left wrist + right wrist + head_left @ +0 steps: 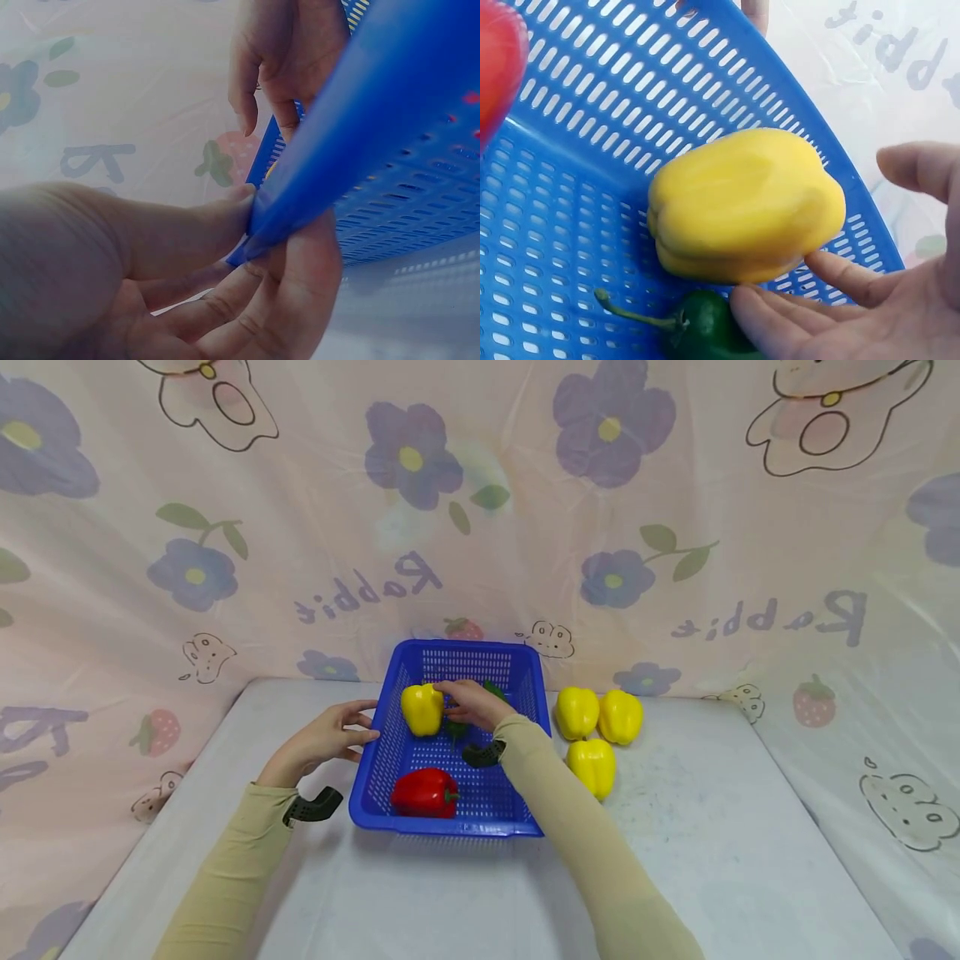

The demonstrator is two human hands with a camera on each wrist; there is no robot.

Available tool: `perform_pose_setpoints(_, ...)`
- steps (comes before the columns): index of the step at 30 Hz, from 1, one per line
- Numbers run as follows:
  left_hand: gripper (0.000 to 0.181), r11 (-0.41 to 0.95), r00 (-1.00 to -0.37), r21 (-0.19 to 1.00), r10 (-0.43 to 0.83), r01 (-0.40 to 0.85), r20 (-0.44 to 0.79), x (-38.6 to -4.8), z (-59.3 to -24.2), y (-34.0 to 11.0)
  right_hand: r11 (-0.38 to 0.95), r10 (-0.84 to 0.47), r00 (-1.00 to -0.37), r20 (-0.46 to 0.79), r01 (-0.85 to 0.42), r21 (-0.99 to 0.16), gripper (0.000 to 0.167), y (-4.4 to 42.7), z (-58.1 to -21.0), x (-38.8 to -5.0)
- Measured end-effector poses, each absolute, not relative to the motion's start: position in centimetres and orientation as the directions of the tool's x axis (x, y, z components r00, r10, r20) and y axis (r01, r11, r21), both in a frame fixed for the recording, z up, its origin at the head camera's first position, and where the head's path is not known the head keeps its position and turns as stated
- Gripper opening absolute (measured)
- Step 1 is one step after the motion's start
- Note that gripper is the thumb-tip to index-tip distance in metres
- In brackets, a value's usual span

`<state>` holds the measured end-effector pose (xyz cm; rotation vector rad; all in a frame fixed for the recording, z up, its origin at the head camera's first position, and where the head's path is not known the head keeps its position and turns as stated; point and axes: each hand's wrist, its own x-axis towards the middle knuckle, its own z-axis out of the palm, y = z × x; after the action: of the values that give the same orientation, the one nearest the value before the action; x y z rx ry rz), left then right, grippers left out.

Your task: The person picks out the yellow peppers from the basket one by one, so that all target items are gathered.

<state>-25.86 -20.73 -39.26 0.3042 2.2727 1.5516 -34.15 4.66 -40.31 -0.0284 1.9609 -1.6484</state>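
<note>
A blue plastic basket (450,760) with slotted walls stands on the table. My left hand (330,739) pinches its left rim, thumb on one side and fingers on the other, as the left wrist view shows. Inside the basket, a yellow bell pepper (742,202) lies against the wall. My right hand (870,307) is beside it, fingertips at its lower edge and thumb spread away. Under those fingers sits a green pepper (705,326) with a curved stem, partly hidden. A red bell pepper (425,792) rests in the basket's near left corner.
Several more yellow bell peppers stand outside, including one (577,713) close to the basket's right wall and another (592,768) nearer me. More green (495,691) shows behind my right hand. A patterned curtain (480,527) hangs behind the white table (712,827).
</note>
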Motion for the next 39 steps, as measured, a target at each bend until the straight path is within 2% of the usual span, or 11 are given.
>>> perform_pose_setpoints(4,0.065,0.380,-0.909,0.925,0.375,-0.029,-0.182,-25.8,-39.1,-20.7,0.258,-0.382,-0.838,-0.390,0.308,-0.916,0.062,4.8,-40.4,-34.0)
perform_pose_setpoints(11,0.066,0.380,-0.907,0.924,0.377,-0.034,-0.188,-25.9,-39.0,-20.5,0.302,-0.392,-0.858,-0.333,0.222,-0.927,0.045,5.2,-40.8,-33.8)
perform_pose_setpoints(17,0.066,0.380,-0.907,0.924,0.372,-0.044,-0.196,-25.8,-38.9,-20.5,0.364,-0.394,-0.862,-0.319,0.172,-0.915,0.051,5.0,-41.0,-33.7)
perform_pose_setpoints(28,0.066,0.393,-0.909,0.919,0.364,-0.045,-0.200,-25.8,-38.9,-20.4,0.394,-0.414,-0.858,-0.304,0.132,-0.909,0.055,5.0,-40.4,-33.1)
perform_pose_setpoints(33,0.066,0.393,-0.908,0.919,0.369,-0.041,-0.199,-25.9,-38.9,-20.3,0.390,-0.431,-0.855,-0.288,0.112,-0.914,0.054,5.1,-40.2,-32.9)
perform_pose_setpoints(39,0.066,0.393,-0.908,0.919,0.370,-0.038,-0.196,-25.9,-39.1,-20.6,0.326,-0.438,-0.854,-0.282,0.142,-0.935,0.053,5.5,-39.3,-32.7)
